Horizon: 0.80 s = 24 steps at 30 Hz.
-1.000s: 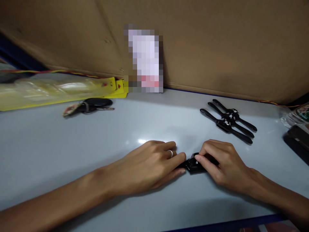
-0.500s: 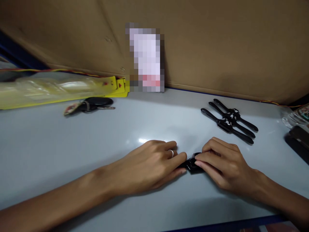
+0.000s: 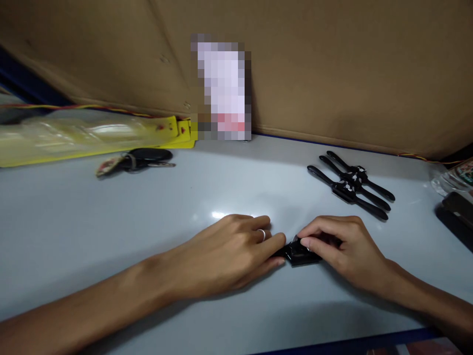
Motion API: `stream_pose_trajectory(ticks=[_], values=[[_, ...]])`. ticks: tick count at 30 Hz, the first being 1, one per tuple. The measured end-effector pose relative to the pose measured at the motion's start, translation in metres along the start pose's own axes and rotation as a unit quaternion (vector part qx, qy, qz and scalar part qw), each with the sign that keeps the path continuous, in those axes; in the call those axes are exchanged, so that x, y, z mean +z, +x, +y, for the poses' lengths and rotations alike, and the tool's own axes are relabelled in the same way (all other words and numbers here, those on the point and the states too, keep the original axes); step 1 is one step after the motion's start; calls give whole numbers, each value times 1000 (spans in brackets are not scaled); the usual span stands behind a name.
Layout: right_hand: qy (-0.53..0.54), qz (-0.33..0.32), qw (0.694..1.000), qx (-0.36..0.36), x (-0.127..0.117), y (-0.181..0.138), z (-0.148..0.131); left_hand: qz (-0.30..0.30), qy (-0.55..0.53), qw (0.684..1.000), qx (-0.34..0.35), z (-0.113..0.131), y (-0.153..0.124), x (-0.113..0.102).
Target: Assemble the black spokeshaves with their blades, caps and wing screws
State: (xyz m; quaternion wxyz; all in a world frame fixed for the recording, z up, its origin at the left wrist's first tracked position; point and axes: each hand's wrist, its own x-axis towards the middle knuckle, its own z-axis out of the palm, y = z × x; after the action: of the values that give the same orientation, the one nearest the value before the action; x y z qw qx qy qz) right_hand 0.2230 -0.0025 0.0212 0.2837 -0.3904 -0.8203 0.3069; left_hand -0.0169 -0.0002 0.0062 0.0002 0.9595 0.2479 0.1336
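Observation:
A black spokeshave [image 3: 305, 258] lies on the tabletop between my two hands. My left hand [image 3: 236, 251], with a ring on one finger, is closed around one handle and holds the tool against the table; most of that handle is hidden. Over the middle of the body, my right hand [image 3: 338, 244] pinches with thumb and index finger at a small part whose shape I cannot make out. A shiny silvery edge shows beside those fingertips. The far handle is out of sight behind my right hand. Behind it lie three more black spokeshaves [image 3: 342, 192], side by side.
Keys with a black fob [image 3: 150, 157] lie at the back left, before clear packages with yellow cards [image 3: 92, 135]. A blurred-out pale item [image 3: 225, 88] leans on the cardboard wall [image 3: 332, 74]. At the right edge are a clear container [image 3: 453, 177] and a dark object [image 3: 456, 219].
My right hand's fingers have shifted from covering the spokeshave's middle to a thumb-and-index pinch, with the knuckles a little lower. More of the tool's body shows. My left hand stays put.

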Motion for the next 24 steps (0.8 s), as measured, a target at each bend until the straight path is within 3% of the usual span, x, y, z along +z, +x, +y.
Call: stream_pose_trajectory(ticks=[2, 4, 7, 9, 17, 22, 24], values=[[-21, 2, 1000, -8, 0, 0, 2, -2, 1, 1000, -1, 0, -1, 0], [-94, 12, 993, -65, 1, -1, 4, 0, 1, 1000, 1, 0, -1, 1], [-212, 24, 966, -142, 5, -3, 6, 5, -2, 1000, 5, 0, 0, 1], [-249, 34, 955, -157, 6, -4, 5, 5, -3, 1000, 4, 0, 0, 1], [-81, 28, 990, -109, -1, -1, 0, 7, -1, 1000, 3, 0, 1, 1], [6, 2, 1000, 24, 0, -1, -1, 6, 1, 1000, 1, 0, 0, 1], [-6, 0, 1000, 28, 1, -1, 1, 7, 2, 1000, 3, 0, 0, 1]])
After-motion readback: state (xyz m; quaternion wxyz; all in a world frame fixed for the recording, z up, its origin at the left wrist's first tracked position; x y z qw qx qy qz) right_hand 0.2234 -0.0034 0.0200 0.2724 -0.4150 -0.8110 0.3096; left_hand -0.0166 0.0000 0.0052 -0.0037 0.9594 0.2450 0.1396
